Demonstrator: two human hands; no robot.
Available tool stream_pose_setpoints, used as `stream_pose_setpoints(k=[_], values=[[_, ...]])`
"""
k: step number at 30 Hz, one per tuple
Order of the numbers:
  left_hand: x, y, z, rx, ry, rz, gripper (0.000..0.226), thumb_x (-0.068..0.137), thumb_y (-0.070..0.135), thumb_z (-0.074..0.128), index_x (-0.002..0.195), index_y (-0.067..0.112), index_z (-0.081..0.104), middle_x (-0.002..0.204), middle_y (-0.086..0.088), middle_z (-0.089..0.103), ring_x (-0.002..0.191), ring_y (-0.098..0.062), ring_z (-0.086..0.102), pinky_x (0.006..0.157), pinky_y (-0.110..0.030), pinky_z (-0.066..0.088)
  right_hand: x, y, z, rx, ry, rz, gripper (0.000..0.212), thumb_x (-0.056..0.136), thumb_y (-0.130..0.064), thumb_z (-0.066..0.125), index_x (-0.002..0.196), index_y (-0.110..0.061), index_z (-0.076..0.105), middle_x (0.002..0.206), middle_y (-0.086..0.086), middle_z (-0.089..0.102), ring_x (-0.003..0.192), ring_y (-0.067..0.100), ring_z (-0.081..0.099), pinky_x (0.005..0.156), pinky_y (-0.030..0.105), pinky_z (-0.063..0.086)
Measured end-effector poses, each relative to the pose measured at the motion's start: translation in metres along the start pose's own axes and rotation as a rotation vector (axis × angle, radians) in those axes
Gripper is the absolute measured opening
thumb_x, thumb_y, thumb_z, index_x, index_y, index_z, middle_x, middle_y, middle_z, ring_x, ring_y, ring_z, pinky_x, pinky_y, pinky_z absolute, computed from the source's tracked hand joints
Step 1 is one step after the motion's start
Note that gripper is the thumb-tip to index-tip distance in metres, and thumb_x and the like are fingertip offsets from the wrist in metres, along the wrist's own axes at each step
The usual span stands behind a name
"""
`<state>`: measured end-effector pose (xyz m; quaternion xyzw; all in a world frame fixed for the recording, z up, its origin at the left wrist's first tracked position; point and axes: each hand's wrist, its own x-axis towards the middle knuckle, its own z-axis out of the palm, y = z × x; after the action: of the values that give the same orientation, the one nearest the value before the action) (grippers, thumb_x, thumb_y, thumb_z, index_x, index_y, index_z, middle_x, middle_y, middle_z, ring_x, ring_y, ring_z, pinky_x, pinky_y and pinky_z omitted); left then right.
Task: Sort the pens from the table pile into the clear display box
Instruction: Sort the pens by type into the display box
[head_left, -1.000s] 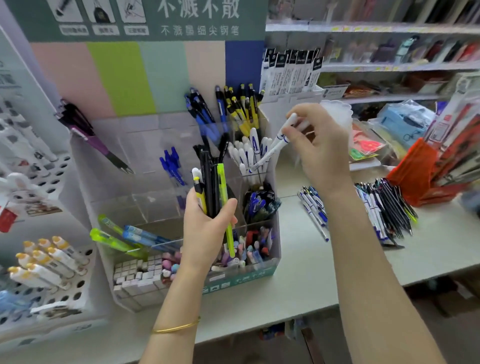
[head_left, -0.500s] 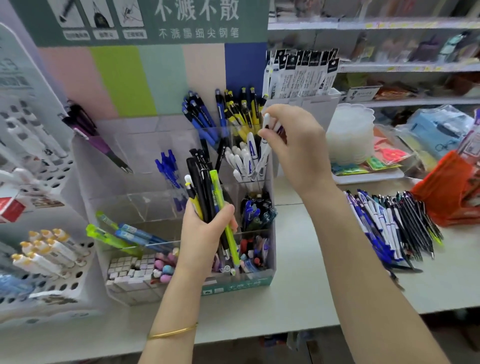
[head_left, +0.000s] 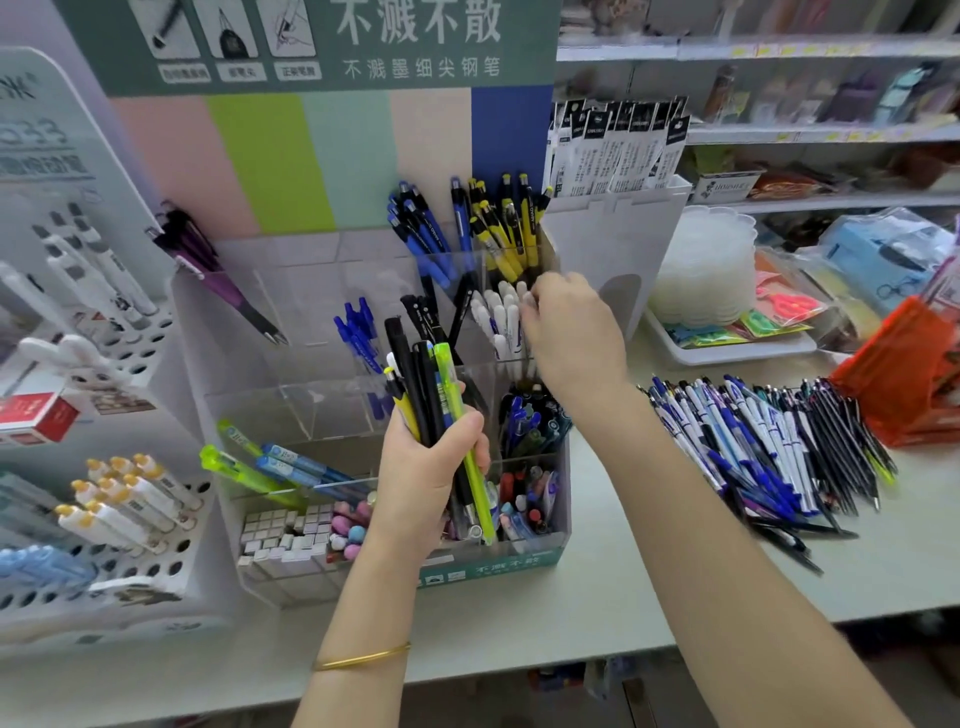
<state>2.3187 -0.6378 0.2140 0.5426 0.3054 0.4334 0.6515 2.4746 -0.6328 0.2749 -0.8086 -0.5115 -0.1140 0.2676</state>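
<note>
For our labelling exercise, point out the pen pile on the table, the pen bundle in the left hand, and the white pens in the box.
pen pile (head_left: 763, 447), head view, middle of heap.
pen bundle (head_left: 415, 384), head view, black barrel above grip.
white pens (head_left: 506, 325), head view, an upright cap.

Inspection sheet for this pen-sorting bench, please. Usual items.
Surface: pale table, carrying the box and the pile.
Job's things: clear compartmented acrylic display box, partly filled; loose pile of blue, white and black pens on the table right of it; white pens upright in a rear compartment.
Clutter: orange plastic packet, white tray of coloured packets, white perforated marker rack.
Grippers: left hand grips a bundle of black, yellow and green pens; right hand at the white pens, grip unclear.
Cables: nothing seen.
Surroundings: stocked shop shelves, green printed sign.
</note>
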Motion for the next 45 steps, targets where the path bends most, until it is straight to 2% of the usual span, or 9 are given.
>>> stream_pose_setpoints(k=[6,11,18,22,26,28,33,41,45], values=[[-0.001,0.001,-0.008,-0.066,-0.139,0.046,0.020,0.077,0.012,0.066,0.090,0.026,0.061,0.060,-0.005,0.051,0.056,-0.022,0.046,0.065,-0.033,0.045,-0.017,-0.002,-0.001,0.126,-0.095,0.068,0.031,0.098,-0.015,0.050,0.127,-0.009,0.043,0.121,0.010,0.046,0.096,0.026,0.057,0.068,0.028,0.034],[-0.002,-0.001,-0.016,-0.133,-0.287,0.066,0.031,0.073,0.001,0.065,0.099,0.013,0.053,0.063,-0.006,0.047,0.053,-0.021,0.045,0.059,-0.033,0.044,-0.041,-0.013,-0.022,0.473,0.159,0.016,0.019,0.095,-0.007,0.052,0.113,-0.011,0.057,0.098,-0.003,0.052,0.080,0.011,0.052,0.070,0.018,0.041],[-0.010,-0.007,-0.043,-0.486,-0.658,-0.032,0.040,0.084,0.008,0.070,0.111,0.004,0.041,0.068,0.003,0.050,0.051,-0.009,0.049,0.054,-0.021,0.043,-0.041,-0.038,-0.032,1.183,-0.809,0.079,0.026,0.098,-0.010,0.048,0.110,-0.020,0.069,0.060,0.001,0.054,0.061,0.021,0.048,0.048,0.021,0.040],[-0.014,-0.006,-0.062,-0.507,-0.720,-0.075,0.032,0.087,0.009,0.068,0.114,0.009,0.051,0.071,0.004,0.050,0.054,-0.006,0.051,0.055,-0.020,0.044,-0.038,-0.047,-0.022,1.147,-0.950,-0.053,0.032,0.097,-0.004,0.049,0.117,-0.021,0.067,0.063,0.003,0.055,0.062,0.018,0.047,0.049,0.020,0.038],[-0.018,-0.002,-0.078,-0.534,-0.761,-0.114,0.033,0.087,0.010,0.067,0.116,0.010,0.052,0.069,-0.004,0.038,0.055,-0.005,0.052,0.054,-0.019,0.043,-0.034,-0.058,-0.021,1.090,-1.060,-0.203,0.053,0.086,0.000,0.045,0.130,-0.027,0.056,0.107,0.022,0.064,0.060,0.008,0.050,0.050,0.019,0.035],[-0.020,-0.002,-0.082,-0.568,-0.787,-0.142,0.034,0.088,0.010,0.067,0.118,0.010,0.051,0.071,-0.009,0.031,0.055,-0.003,0.053,0.053,-0.018,0.042,-0.031,-0.064,-0.018,1.107,-1.124,-0.249,0.055,0.080,0.001,0.042,0.124,-0.027,0.059,0.108,0.025,0.062,0.061,0.009,0.050,0.048,0.018,0.033],[-0.021,0.000,-0.084,-0.738,-0.776,-0.232,0.027,0.092,0.008,0.057,0.118,0.007,0.050,0.083,0.003,0.051,0.056,-0.003,0.046,0.052,-0.016,0.035,-0.032,-0.071,0.002,1.200,-1.037,-0.150,0.030,0.087,0.004,0.050,0.107,-0.012,0.066,0.082,0.006,0.064,0.057,0.012,0.050,0.045,0.017,0.032],[-0.012,0.003,-0.081,-0.807,-0.757,-0.306,0.012,0.090,0.010,0.058,0.097,0.005,0.049,0.080,0.003,0.056,0.056,-0.004,0.043,0.053,-0.016,0.035,-0.027,-0.067,0.010,1.259,-0.920,0.007,0.013,0.091,-0.004,0.060,0.102,-0.007,0.066,0.085,0.008,0.065,0.078,0.031,0.049,0.055,0.020,0.046],[-0.007,0.005,-0.081,-0.826,-0.783,-0.348,0.013,0.091,0.010,0.054,0.103,0.005,0.052,0.084,0.004,0.060,0.057,-0.005,0.040,0.054,-0.017,0.034,-0.026,-0.066,0.009,1.333,-0.915,0.059,0.012,0.091,0.001,0.058,0.100,-0.003,0.064,0.082,0.010,0.064,0.068,0.028,0.047,0.047,0.015,0.042]])
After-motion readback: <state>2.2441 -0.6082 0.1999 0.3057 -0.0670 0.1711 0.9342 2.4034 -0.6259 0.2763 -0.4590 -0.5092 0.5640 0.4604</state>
